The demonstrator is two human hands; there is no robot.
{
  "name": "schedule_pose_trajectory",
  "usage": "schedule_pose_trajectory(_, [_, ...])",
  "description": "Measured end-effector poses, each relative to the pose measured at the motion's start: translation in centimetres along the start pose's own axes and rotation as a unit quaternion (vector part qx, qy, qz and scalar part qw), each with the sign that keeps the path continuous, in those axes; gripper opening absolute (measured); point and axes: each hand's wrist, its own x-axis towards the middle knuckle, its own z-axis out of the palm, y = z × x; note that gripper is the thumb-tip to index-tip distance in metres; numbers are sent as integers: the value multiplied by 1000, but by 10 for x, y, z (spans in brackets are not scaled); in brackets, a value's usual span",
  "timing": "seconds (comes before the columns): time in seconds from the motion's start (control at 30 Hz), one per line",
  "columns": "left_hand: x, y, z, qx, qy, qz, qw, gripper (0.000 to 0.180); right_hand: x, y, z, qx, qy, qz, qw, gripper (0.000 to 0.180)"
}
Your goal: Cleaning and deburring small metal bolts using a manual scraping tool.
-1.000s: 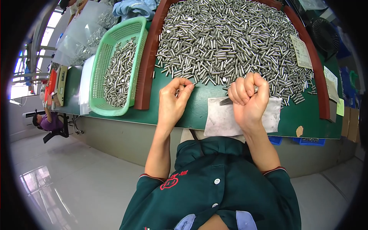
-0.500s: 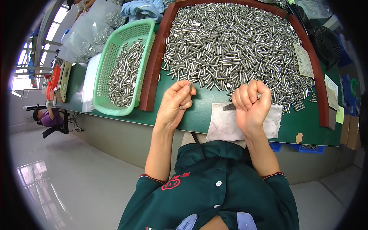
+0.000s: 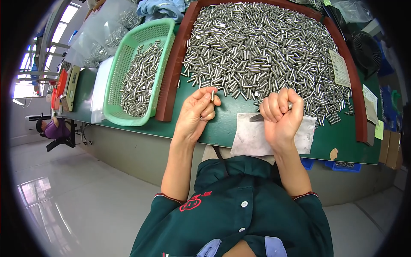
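Observation:
Between the thumb and fingertips of my left hand (image 3: 198, 112) is a short shiny metal pin (image 3: 212, 96), held nearly upright. My right hand (image 3: 282, 115) is closed in a fist above a white, smudged cloth (image 3: 248, 139). From its little-finger side juts the end of a flat, dark metal tool (image 3: 256, 118), perhaps a file; the fingers hide the rest. A bit of metal also glints near the right thumb. Just beyond both hands spreads a large heap of similar metal pins (image 3: 257, 51) on the green tabletop (image 3: 222, 124).
Dark red rails (image 3: 167, 85) border the heap. On the left stands a green plastic basket (image 3: 112, 94) partly filled with pins, with clear bags (image 3: 92, 40) behind it. A black fan (image 3: 365, 48) is at the right. A seated person (image 3: 55, 128) is at far left.
The pin in my left hand has turned slightly, and more of its shiny side shows. My right hand is almost unmoved.

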Motion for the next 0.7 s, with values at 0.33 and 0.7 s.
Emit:
schedule_pose_trajectory(0.33, [0,2,2,2,8,-5,1000,20,0,0,-1,-1,2,-3,1000,34])
schedule_pose_trajectory(0.7, [10,-3,17,448,124,185,866,24,0,-1,-1,3,1,-7,1000,33])
